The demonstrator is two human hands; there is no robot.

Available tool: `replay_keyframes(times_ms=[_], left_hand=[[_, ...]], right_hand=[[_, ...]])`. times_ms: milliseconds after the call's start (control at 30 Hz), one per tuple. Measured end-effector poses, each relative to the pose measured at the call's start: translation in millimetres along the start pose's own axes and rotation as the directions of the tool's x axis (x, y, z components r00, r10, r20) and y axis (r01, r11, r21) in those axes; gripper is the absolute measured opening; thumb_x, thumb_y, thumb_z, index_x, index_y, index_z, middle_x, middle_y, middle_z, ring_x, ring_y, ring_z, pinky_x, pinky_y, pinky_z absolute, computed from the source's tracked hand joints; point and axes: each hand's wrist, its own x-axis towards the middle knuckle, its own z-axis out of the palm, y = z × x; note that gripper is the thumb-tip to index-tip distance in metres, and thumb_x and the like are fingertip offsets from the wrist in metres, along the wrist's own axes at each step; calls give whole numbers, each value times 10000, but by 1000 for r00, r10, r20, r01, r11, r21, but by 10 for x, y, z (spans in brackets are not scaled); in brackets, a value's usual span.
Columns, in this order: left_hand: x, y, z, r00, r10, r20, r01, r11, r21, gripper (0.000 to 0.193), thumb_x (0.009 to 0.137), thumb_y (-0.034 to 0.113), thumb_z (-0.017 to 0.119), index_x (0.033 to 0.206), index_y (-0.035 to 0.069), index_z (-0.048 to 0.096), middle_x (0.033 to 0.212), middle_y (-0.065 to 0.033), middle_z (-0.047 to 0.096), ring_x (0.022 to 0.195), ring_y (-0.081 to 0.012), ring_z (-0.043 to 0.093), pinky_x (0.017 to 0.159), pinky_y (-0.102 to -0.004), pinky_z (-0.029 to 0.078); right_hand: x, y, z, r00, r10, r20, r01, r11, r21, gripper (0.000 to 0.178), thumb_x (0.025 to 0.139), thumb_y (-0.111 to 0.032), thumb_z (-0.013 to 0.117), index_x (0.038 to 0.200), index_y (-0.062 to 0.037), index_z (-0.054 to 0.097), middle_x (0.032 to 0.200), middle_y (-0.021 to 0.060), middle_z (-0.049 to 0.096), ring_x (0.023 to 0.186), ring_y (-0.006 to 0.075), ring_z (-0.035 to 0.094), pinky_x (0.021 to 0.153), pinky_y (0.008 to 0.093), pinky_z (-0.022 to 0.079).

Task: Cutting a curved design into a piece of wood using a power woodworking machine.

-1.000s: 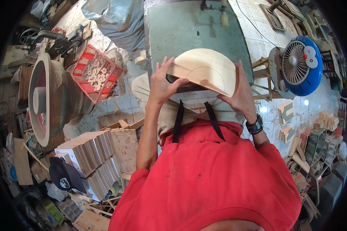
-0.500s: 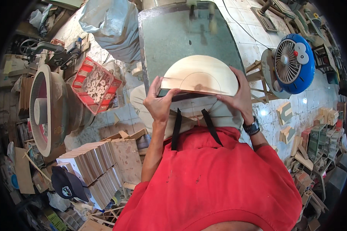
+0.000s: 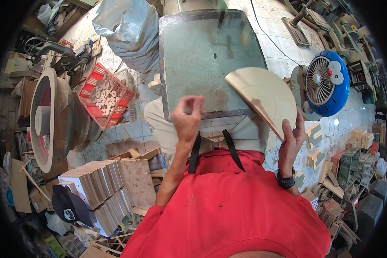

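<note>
A pale half-round wooden board (image 3: 266, 92) with a smaller arc drawn on it hangs tilted over the right front corner of a grey-green machine table (image 3: 189, 51). My right hand (image 3: 293, 139) grips its lower right end, thumb on the upper face and fingers at the edge. Over the table's front left edge is my left hand (image 3: 188, 118), its fingers loosely curled, slightly blurred, with nothing visible in them. A thin slot runs down the table to a small dark hole, and fine sawdust lies near its front edge.
On the left stand a red plastic crate (image 3: 93, 75) of small wooden pieces, a large round wheel-like housing (image 3: 51, 150) and stacked boards (image 3: 90, 176) with a dark cap (image 3: 71, 206). A blue fan (image 3: 331, 101) and cut wooden pieces (image 3: 314, 159) are on the right.
My left hand has let go of the half-round board. My right hand has carried the board rightward and toward me, off the middle of the table, turning it.
</note>
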Motion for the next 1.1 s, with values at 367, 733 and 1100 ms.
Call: replay_keyframes(times_ms=[367, 733, 1100], left_hand=[[-105, 126, 273, 908, 86, 409, -267, 872, 409, 823, 811, 383, 787, 1443, -15, 442, 1156, -222, 668, 1007, -338, 675, 936, -388, 501], [584, 374, -343, 801, -181, 570, -58, 925, 375, 624, 773, 315, 808, 1251, -47, 635, 1132, -170, 712, 1050, -254, 680, 910, -343, 513], [283, -224, -2331, 995, -78, 68, 103, 772, -627, 785, 773, 360, 600, 1419, -58, 444, 1377, -242, 548, 1214, -384, 586, 1041, -479, 492]], right_hand=[[-666, 387, -2, 877, 137, 461, -121, 991, -63, 343, 887, 49, 666, 1217, 20, 578, 1232, 117, 632, 944, 173, 685, 804, 262, 541], [1187, 474, 634, 800, -360, 480, 577, 680, -452, 722, 940, -319, 642, 1500, 22, 339, 1437, 272, 499, 1340, 381, 492, 1094, 397, 389], [-236, 673, 1985, 116, -186, 976, 448, 886, 115, 550, 898, -80, 549, 1432, -3, 440, 1285, 290, 575, 1187, 385, 576, 956, 465, 471]])
